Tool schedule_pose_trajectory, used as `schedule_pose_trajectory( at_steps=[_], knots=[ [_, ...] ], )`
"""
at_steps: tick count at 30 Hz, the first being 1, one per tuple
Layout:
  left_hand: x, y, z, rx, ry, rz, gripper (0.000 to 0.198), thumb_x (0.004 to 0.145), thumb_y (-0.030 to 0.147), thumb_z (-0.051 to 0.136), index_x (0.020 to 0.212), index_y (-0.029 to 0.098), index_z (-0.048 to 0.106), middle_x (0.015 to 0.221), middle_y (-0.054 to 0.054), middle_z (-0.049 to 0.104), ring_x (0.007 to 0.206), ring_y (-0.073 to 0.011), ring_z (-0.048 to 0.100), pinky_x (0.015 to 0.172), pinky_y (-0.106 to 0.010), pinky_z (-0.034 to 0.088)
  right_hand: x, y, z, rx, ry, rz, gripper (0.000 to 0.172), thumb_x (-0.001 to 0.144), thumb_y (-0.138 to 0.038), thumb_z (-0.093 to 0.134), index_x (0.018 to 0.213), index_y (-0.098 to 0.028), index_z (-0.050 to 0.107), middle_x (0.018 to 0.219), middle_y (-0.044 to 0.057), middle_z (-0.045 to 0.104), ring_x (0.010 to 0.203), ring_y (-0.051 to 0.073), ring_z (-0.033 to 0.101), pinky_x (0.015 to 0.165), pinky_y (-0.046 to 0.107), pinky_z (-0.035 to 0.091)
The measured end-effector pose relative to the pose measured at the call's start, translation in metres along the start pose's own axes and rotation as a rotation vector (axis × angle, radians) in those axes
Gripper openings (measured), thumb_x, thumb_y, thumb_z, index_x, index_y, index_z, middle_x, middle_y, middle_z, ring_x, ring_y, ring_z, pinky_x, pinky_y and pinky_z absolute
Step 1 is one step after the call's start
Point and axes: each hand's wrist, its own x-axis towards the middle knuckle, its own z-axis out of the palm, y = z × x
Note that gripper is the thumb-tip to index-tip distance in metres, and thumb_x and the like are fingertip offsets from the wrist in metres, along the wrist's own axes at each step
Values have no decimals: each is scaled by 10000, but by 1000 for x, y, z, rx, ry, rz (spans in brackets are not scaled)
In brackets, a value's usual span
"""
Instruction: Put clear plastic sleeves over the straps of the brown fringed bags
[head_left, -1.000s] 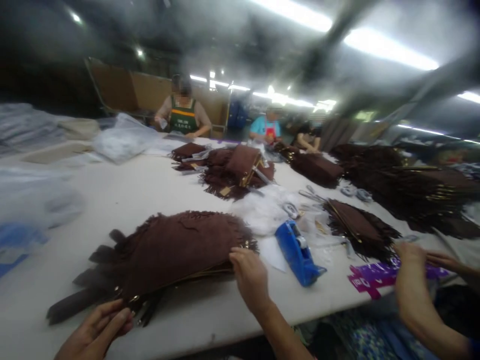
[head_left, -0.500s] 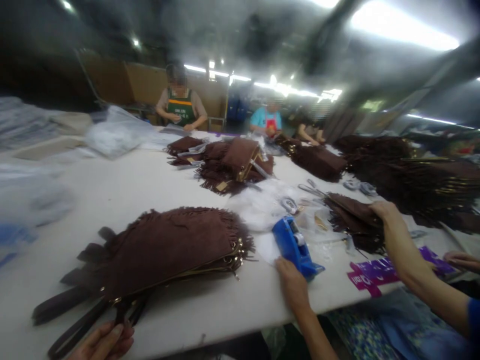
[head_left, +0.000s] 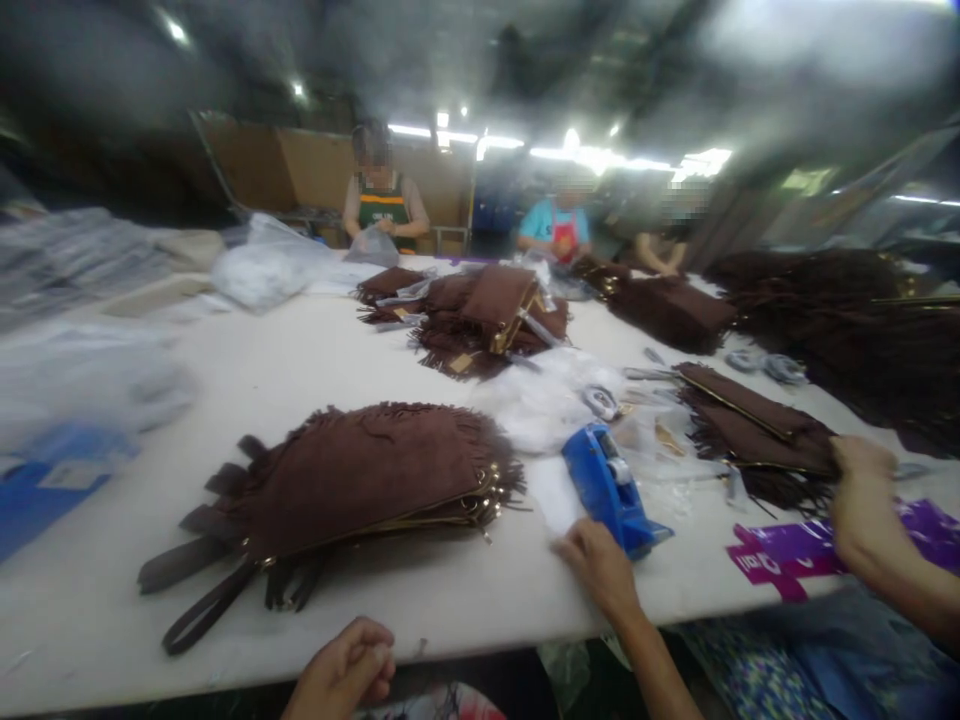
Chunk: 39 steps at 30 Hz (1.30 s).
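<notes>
My left hand [head_left: 343, 668] is curled into a loose fist at the near table edge and holds nothing. In front of it lies a stack of brown fringed suede bags [head_left: 360, 480] with dark straps trailing left. My right hand [head_left: 600, 565] rests flat on the white table [head_left: 300, 370], fingers apart, just beside a blue tape dispenser [head_left: 611, 488] and a white sheet. A co-worker's hand [head_left: 862, 470] at the right grips the edge of another pile of brown fringed bags [head_left: 757, 430].
More brown bag piles [head_left: 487, 315] lie mid-table and along the right side. Clear plastic bags [head_left: 262, 265], a blue packet [head_left: 45, 485] and purple labels [head_left: 795, 555] also lie about. Three people work at the far end.
My right hand left the bag stack and moved right to the tape dispenser. My left hand let go of the straps and drew back to the edge. The co-worker's hand reached the right pile.
</notes>
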Motion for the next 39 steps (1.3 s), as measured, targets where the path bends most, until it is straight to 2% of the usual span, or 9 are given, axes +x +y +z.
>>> schedule_pose_trajectory(
  at_steps=[5,9,12,14,16,19,23,32,39],
  knots=[
    [-5,47,25,327,-141,280,247,878,401,511,938,187,620,803,-40,654,769,-198,603,724,-290,468,-8,-22,-26,182,-137,8,317,910,-472,495,731,-216,548,714,-7,594,702,176,562,645,263,388],
    [-10,78,44,488,-270,585,464,836,319,617,1284,241,528,1319,-96,548,1185,-251,493,1025,-352,360,-26,-93,-51,619,-474,-65,325,926,-474,466,754,-209,545,675,-25,534,653,149,514,613,245,385],
    [-6,81,48,393,-344,544,546,713,335,753,1222,220,591,1239,-96,600,1141,-274,519,983,-354,391,-33,-145,-60,858,-662,-100,317,928,-469,461,781,-205,556,654,-35,512,606,131,487,561,229,378],
    [-5,75,41,238,-296,373,321,699,300,745,988,179,672,944,-50,673,884,-224,600,787,-296,457,-32,-168,-56,867,-631,-110,317,923,-466,472,767,-203,553,643,-38,506,597,125,480,564,227,374],
    [-6,66,28,93,-196,231,148,695,245,715,788,152,647,716,4,617,672,-157,556,622,-236,412,-30,-183,-45,841,-572,-103,311,919,-456,481,757,-201,552,643,-38,514,602,124,489,583,229,381],
    [-12,55,2,-18,-59,165,135,672,212,702,678,141,588,604,37,530,568,-112,465,540,-210,330,-28,-202,-23,919,-628,-85,260,900,-449,509,859,-201,577,725,-23,573,645,135,526,602,233,408],
    [-22,45,-25,-41,59,180,122,697,206,669,650,140,579,599,31,539,583,-115,461,556,-216,337,-30,-231,-1,957,-748,-100,298,882,-463,526,775,-190,581,678,-13,592,622,138,519,584,232,398],
    [-49,16,-61,-43,132,161,398,896,481,483,701,152,594,622,-18,625,455,-103,454,446,-215,284,-34,-286,20,774,-681,-191,345,857,-474,553,640,-207,525,543,-40,528,542,137,509,542,227,347],
    [-49,14,-93,-338,132,231,388,686,444,780,866,130,641,786,-44,654,686,-161,574,600,-236,401,-35,-325,33,621,-615,-351,325,841,-418,603,611,-202,524,561,-35,550,559,134,492,540,231,282]
  ],
)
